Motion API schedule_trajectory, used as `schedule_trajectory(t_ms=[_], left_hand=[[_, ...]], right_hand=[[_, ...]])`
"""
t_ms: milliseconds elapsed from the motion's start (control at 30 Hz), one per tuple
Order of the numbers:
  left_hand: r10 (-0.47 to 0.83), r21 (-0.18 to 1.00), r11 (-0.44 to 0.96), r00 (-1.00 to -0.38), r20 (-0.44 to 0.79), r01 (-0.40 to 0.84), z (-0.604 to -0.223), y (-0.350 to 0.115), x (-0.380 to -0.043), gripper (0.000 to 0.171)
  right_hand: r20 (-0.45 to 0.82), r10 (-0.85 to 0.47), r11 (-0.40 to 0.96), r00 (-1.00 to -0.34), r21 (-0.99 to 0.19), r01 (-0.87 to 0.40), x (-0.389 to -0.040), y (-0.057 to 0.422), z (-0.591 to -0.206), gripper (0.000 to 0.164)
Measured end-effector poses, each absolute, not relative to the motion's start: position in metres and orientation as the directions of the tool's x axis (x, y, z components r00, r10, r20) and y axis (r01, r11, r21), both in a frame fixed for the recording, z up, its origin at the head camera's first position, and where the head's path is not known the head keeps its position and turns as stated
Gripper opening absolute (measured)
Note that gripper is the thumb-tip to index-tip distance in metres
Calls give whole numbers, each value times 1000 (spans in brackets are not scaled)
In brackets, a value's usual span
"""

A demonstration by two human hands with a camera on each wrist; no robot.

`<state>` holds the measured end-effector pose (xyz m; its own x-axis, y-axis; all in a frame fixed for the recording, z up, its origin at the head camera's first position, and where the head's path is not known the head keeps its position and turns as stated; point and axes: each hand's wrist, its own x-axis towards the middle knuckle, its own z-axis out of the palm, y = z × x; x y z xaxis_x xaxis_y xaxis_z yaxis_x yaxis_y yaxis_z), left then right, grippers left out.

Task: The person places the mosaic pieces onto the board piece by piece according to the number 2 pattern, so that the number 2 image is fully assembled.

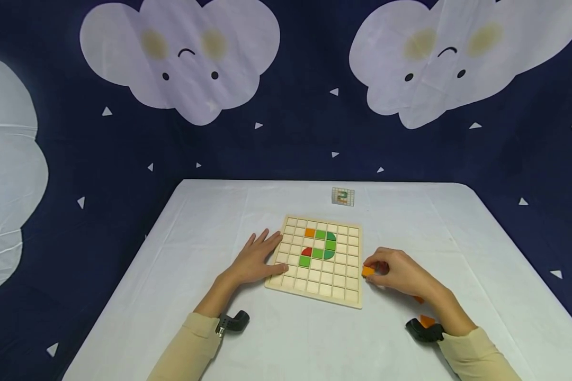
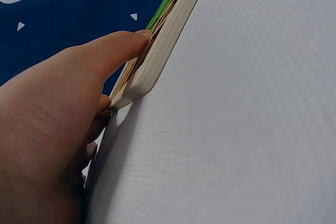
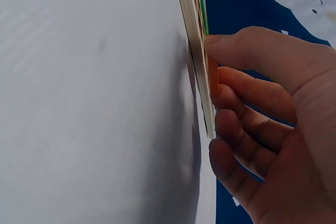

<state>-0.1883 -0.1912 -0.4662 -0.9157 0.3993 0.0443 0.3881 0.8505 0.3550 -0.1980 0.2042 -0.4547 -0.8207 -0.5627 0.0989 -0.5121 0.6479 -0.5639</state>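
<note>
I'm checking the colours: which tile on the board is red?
The rounded-corner tile directly above the lowest green square; it is the only red one, the others being green or orange.

Soft light; blurred shadows on white cloth [image 3: 79, 103]; wrist views dimmer.

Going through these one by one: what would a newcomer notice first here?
Probably the large white clouds with upside-down faces on the dark blue backdrop behind the table. Next, the gridded board mid-table, its green, orange and red pieces between the left hand, touching its left side, and the right hand, pinching an orange piece by its right edge.
</note>
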Motion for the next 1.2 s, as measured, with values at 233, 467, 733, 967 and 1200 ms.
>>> schedule_trajectory(t_ms=[233,467,733,967,1200], left_hand=[[401,358,847,-914,55,393,-469,-192,-190,92],[398,363,846,-916,57,390,-469,-192,-190,92],[394,350,854,-918,45,384,-468,-190,-190,92],[394,354,853,-918,47,384,-467,-190,-188,92],[392,362,850,-919,52,383,-468,-190,-188,91]], right_hand=[[106,-582,633,-806,-563,-531,-200,194,-452,28],[139,-625,595,-768,-551,-585,-203,183,-451,27],[136,-648,581,-750,-549,-601,-205,167,-450,27],[145,-653,575,-743,-544,-611,-209,155,-449,26],[121,-668,571,-734,-550,-610,-212,140,-446,23]])
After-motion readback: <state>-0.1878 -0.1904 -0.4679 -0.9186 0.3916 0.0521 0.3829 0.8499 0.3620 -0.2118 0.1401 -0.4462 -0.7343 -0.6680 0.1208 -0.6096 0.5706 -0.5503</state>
